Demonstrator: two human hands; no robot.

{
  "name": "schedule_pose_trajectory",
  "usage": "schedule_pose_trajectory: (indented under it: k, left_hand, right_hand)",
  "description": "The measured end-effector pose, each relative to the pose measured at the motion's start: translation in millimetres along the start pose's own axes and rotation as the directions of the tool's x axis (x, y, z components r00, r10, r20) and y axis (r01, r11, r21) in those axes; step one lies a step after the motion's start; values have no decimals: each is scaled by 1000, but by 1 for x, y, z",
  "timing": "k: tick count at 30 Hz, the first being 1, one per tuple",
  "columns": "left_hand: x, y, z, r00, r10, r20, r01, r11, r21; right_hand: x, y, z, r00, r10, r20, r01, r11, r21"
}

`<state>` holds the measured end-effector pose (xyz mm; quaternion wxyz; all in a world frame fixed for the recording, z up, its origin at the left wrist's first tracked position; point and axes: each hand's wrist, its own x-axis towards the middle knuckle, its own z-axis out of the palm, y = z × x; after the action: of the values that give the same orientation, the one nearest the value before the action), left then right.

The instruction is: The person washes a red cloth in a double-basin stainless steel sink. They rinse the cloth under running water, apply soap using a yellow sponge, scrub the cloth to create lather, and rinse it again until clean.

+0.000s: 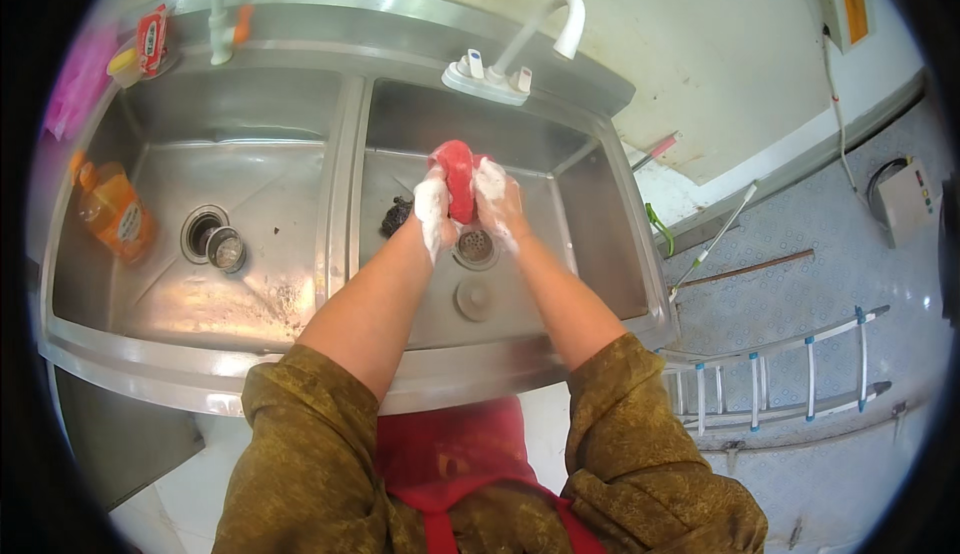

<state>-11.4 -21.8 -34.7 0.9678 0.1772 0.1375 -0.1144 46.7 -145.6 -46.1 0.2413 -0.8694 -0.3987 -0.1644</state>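
Note:
A red cloth [459,179] is bunched up between my two hands above the right basin [607,254] of a stainless steel double sink. My left hand [435,212] grips its left side, with thick white foam over the back of the hand. On the other side my right hand [499,197] holds it too, foam covering the fingers and running down to the wrist. Partly hidden behind my left wrist lies a dark scouring pad [396,216]. Below the hands are a drain [476,248] and a round stopper [475,299] on the basin floor.
A white faucet [491,77] rises behind the right basin. The left basin holds an orange detergent bottle [116,212] and a metal strainer basket [226,248] beside its drain. A red packet [152,40] rests at the back left corner. A ladder [780,374] is at right.

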Motion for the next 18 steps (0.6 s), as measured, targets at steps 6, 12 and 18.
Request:
schedule_pose_trajectory:
  k: [6,12,18]
  left_hand:
    - [14,-5,-10,984,164,64,-157,982,-106]
    - [12,-13,-6,971,201,-126,-218,966,-139]
    - [-2,-11,3,976,191,-101,-204,968,-147]
  right_hand:
    - [74,42,-37,992,71,101,-39,955,-293]
    - [134,63,-38,819,545,-176,-568,813,-128]
    - [152,83,-23,736,637,-231,-677,699,-232]
